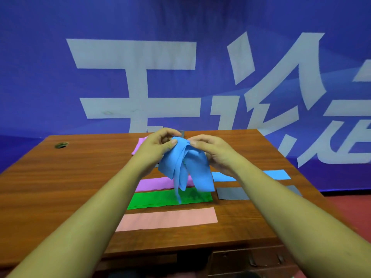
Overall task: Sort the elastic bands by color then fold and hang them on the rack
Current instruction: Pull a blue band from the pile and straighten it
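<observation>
Both my hands hold a bunched light blue elastic band (pixel 186 167) above the middle of the wooden table (pixel 66 183). My left hand (pixel 160 146) pinches its top left corner, and my right hand (pixel 212 151) pinches its top right; the folds hang down loosely. Flat on the table below lie a purple band (pixel 154 183), a green band (pixel 160 198) and a salmon pink band (pixel 166 219). To the right lie another blue band (pixel 278 174) and a grey band (pixel 232 193), both partly hidden by my right forearm. A pink band (pixel 139 146) lies behind my left hand.
A small dark upright object (pixel 182 133) peeks out behind my hands at the table's far edge. A round cable hole (pixel 61 145) sits at the far left of the table. A blue banner with large white characters (pixel 140 77) hangs close behind.
</observation>
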Demonstrator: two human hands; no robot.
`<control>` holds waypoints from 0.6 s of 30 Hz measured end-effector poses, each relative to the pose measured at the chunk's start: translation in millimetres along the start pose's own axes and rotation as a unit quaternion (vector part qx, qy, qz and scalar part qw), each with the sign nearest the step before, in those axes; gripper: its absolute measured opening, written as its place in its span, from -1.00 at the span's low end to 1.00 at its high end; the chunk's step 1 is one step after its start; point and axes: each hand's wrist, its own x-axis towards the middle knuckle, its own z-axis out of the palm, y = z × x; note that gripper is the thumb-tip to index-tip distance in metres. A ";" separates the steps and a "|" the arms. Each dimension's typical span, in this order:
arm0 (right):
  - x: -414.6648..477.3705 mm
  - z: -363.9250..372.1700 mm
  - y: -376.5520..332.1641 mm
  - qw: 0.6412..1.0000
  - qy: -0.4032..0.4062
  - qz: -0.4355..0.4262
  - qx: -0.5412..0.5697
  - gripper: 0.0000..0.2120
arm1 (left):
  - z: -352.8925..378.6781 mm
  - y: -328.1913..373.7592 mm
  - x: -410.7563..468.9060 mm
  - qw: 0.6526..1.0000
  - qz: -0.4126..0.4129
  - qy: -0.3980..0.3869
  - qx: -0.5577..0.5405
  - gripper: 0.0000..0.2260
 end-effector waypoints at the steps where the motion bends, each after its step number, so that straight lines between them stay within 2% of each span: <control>1: -1.6 -1.2 -2.0 0.999 -0.009 -0.006 -0.036 -0.72 | -2.8 -1.4 -1.3 1.000 -0.006 0.000 0.002 -0.81; 3: -5.2 -3.1 -7.5 0.992 -0.035 -0.006 -0.123 -0.71 | -6.9 -2.6 -3.6 1.000 -0.025 0.005 0.005 -0.80; 5: -6.4 -4.4 -10.9 0.967 -0.047 -0.001 -0.250 -0.73 | -9.2 -3.7 -4.0 0.999 -0.042 0.006 0.007 -0.80; 8: -3.0 -6.0 -8.0 0.924 -0.042 0.015 -0.380 -0.89 | -13.4 -7.9 0.5 0.998 -0.057 0.014 -0.002 -0.81; 10: 0.0 -7.9 -2.9 0.929 -0.001 0.036 -0.368 -0.90 | -17.0 -12.6 6.6 0.997 -0.069 0.035 -0.025 -0.82; 13: 3.0 -12.4 8.0 0.952 0.071 0.085 -0.287 -0.91 | -22.2 -21.7 17.1 0.993 -0.070 0.078 -0.049 -0.82; 18: 19.1 -19.7 33.7 0.949 0.104 0.127 -0.270 -0.90 | -29.1 -40.6 38.6 0.995 -0.054 0.089 0.006 -0.80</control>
